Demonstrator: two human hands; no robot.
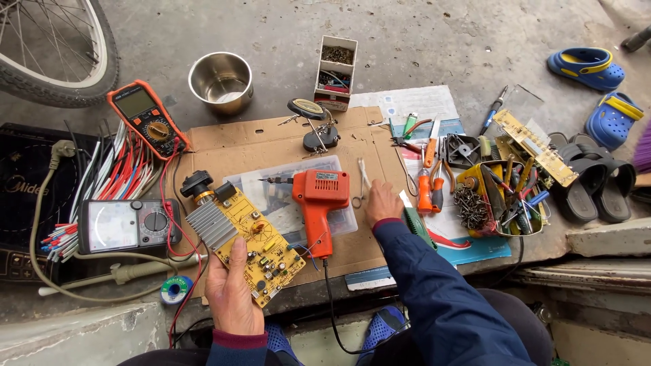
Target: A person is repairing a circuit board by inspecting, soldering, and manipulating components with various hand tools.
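Concrete floor, a flattened cardboard sheet [271, 146] serving as work surface. Left hand [230, 291] at the near edge, fingers closed on the near end of a yellow circuit board [261, 251] with a ribbed heatsink, lying flat on the cardboard. Orange soldering gun [319, 203] just right of the board. Right hand [383, 202], fingers curled, rests on small tweezers [363, 179]; a firm grip cannot be told. Two multimeters [129, 224] left; steel bowl [220, 81] far.
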